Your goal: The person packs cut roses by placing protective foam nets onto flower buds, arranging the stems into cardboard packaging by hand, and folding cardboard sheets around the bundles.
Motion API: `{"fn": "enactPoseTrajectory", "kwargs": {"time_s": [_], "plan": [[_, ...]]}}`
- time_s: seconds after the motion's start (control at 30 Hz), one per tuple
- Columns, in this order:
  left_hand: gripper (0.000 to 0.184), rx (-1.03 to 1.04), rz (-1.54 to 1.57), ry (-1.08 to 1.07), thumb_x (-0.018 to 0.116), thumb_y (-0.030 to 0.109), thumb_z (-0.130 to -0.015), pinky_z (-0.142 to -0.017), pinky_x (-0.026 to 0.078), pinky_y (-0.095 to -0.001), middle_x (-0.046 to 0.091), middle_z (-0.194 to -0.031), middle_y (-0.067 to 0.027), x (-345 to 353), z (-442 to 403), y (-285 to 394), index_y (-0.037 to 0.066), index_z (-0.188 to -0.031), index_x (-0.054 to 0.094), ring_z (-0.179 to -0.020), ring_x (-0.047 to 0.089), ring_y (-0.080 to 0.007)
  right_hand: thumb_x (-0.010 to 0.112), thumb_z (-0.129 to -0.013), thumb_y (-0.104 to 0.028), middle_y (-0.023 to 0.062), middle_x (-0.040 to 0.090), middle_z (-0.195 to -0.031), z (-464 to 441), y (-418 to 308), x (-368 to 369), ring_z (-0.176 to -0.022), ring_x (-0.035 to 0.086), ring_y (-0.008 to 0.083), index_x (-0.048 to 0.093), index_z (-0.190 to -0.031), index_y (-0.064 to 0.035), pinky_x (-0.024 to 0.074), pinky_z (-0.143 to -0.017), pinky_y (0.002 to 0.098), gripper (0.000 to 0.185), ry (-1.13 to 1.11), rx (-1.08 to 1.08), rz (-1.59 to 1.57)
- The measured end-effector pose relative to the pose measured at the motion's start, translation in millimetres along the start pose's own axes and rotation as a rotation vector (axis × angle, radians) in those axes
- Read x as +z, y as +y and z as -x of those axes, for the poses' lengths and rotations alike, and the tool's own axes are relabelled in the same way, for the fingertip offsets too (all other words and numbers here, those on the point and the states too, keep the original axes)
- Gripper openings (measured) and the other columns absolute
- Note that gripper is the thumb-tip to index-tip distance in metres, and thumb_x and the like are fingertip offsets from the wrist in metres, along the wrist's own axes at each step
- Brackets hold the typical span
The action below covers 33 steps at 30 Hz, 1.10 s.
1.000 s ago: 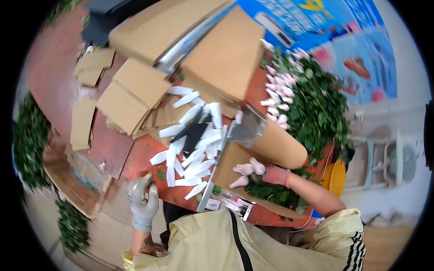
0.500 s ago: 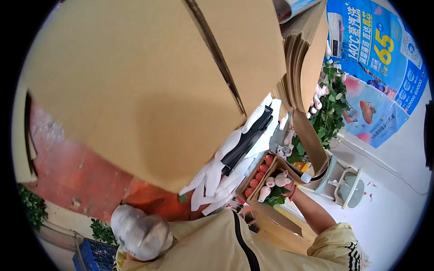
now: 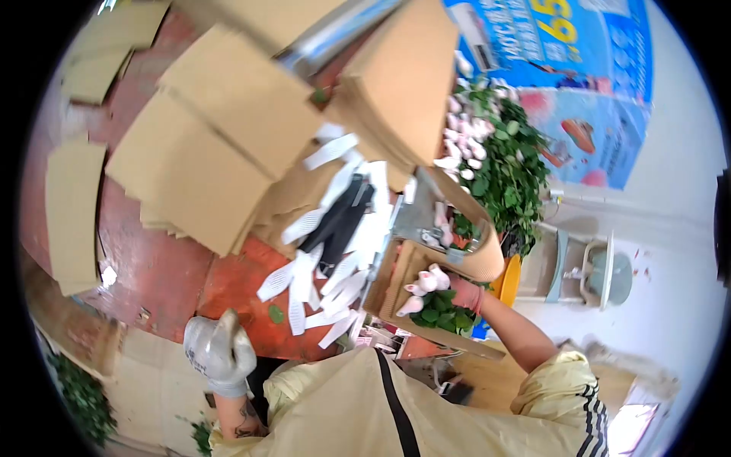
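My right hand (image 3: 465, 294), in a pinkish glove, is closed round the stems of a bunch of pale pink roses (image 3: 428, 281). Their heads point left, and green leaves spread below them. The bunch lies over a piece of brown corrugated cardboard (image 3: 403, 263); the fingers are partly hidden by leaves. At the red table's near edge, my left hand (image 3: 217, 354) wears a grey-white coated glove. Its fingers are curled in and nothing shows in them. Nearest to it are the red tabletop (image 3: 221, 305) and a loose leaf (image 3: 276, 314).
White mesh sleeves (image 3: 304, 282) lie in a pile with black strips (image 3: 343, 221) on the table. Stacked cardboard sheets (image 3: 205, 152) cover its far part. More roses (image 3: 495, 152) stand at the right, behind a curved cardboard band (image 3: 476, 221). A high chair (image 3: 598, 266) stands farther right.
The view has shifted, and the cardboard looks smaller and farther off. My left hand now shows more clearly. The red heads seen beside the roses are out of sight. My right hand still holds the roses.
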<state>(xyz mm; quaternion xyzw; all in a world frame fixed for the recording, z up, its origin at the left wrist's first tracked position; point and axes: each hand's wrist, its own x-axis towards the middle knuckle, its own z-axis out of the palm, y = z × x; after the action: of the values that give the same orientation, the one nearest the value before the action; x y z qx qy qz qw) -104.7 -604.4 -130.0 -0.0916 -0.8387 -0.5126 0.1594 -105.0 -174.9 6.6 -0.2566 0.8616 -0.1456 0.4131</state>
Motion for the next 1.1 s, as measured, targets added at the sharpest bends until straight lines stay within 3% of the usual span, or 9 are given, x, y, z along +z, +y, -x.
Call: {"fn": "enactPoseTrajectory", "kwargs": {"time_s": [0.03,0.07,0.17,0.33,0.5,0.6,0.73,0.83,1.1], "plan": [[0.018,-0.022,-0.04,0.01,0.054,-0.001,-0.075,-0.054,0.039,-0.0384,0.054,-0.068,-0.0129,1.0,0.8,-0.1,-0.003,-0.091,0.061,-0.057,0.048,-0.0278,0.053,-0.09,-0.037,-0.0005,0.05,-0.132,5.6,-3.4,-6.5,-0.118,0.047,0.0211,0.045,-0.134,-0.0135,0.0333,-0.102,0.0352,0.051,-0.087,0.126,0.012],[0.018,0.034,-0.04,0.012,0.054,-0.001,-0.075,-0.054,0.039,-0.0384,0.054,-0.068,-0.0129,1.5,1.6,-0.6,-0.003,-0.091,0.061,-0.057,0.048,-0.0278,0.062,-0.084,-0.029,0.0038,0.056,-0.125,8.3,-12.2,-7.8,-0.112,0.051,0.02,0.049,-0.13,-0.0112,0.0356,-0.1,0.0325,0.051,0.016,0.283,-0.513],[0.021,-0.071,-0.021,0.013,0.056,0.004,-0.079,-0.063,0.046,-0.0372,0.063,-0.083,-0.0134,-1.3,8.9,2.3,-0.002,-0.099,0.063,-0.067,0.057,-0.0254,0.068,-0.074,-0.027,0.0161,0.058,-0.115,55.7,15.8,24.1,-0.109,0.055,0.0291,0.052,-0.121,-0.0012,0.0402,-0.096,0.0359,0.056,0.244,0.544,-0.322],[0.021,0.138,0.115,-0.08,0.056,0.008,-0.079,-0.057,0.044,-0.0343,0.062,-0.076,-0.0123,-26.7,-12.9,51.0,-0.002,-0.097,0.063,-0.063,0.055,-0.0235,0.064,-0.074,-0.025,0.0198,0.059,-0.111,68.4,2.1,42.1,-0.107,0.054,0.0328,0.053,-0.116,0.0009,0.0405,-0.095,0.0391,0.05,0.565,0.567,-0.111],[0.029,0.121,0.291,-0.535,0.058,0.005,-0.071,-0.054,0.043,-0.0287,0.062,-0.076,-0.0125,33.4,-86.0,159.3,-0.002,-0.099,0.062,-0.059,0.055,-0.0188,0.058,-0.081,-0.028,0.0192,0.057,-0.116,71.7,-2.2,24.2,-0.111,0.052,0.0331,0.049,-0.12,0.0012,0.04,-0.096,0.0387,0.05,0.433,0.545,-0.001],[0.032,0.3,0.291,-0.755,0.063,0.009,-0.074,-0.076,0.05,-0.0335,0.063,-0.105,-0.0164,97.4,-93.1,183.3,0.0,-0.105,0.061,-0.09,0.063,-0.0307,0.055,-0.083,-0.035,0.0182,0.058,-0.115,77.7,-23.5,5.4,-0.11,0.054,0.0311,0.047,-0.123,-0.0001,0.0406,-0.095,0.039,0.053,0.272,0.633,0.192],[0.036,0.565,0.009,-0.859,0.063,0.022,-0.078,-0.081,0.049,-0.0373,0.059,-0.113,-0.0186,155.2,-88.9,192.8,0.002,-0.108,0.061,-0.097,0.06,-0.034,0.053,-0.084,-0.034,0.0165,0.059,-0.114,79.3,-0.4,22.1,-0.112,0.053,0.0298,0.049,-0.121,-0.0012,0.0396,-0.096,0.0398,0.049,0.22,0.546,0.169],[0.038,0.392,-0.094,-1.015,0.063,0.026,-0.079,-0.076,0.05,-0.038,0.063,-0.103,-0.0177,172.9,-90.9,191.7,0.004,-0.109,0.061,-0.09,0.062,-0.0329,0.053,-0.081,-0.03,0.0156,0.06,-0.109,69.7,15.3,49.6,-0.109,0.054,0.0301,0.049,-0.122,-0.0025,0.0395,-0.094,0.041,0.049,0.698,0.405,0.187],[0.029,0.124,-0.154,-1.114,0.064,0.028,-0.08,-0.069,0.049,-0.0397,0.065,-0.083,-0.0165,176.0,-94.6,187.0,0.006,-0.099,0.063,-0.078,0.063,-0.0334,0.055,-0.079,-0.029,0.0092,0.064,-0.093,124.7,-8.4,29.9,-0.091,0.062,0.0258,0.052,-0.119,-0.0042,0.0475,-0.08,0.0361,0.047,0.699,0.572,0.086]]}}
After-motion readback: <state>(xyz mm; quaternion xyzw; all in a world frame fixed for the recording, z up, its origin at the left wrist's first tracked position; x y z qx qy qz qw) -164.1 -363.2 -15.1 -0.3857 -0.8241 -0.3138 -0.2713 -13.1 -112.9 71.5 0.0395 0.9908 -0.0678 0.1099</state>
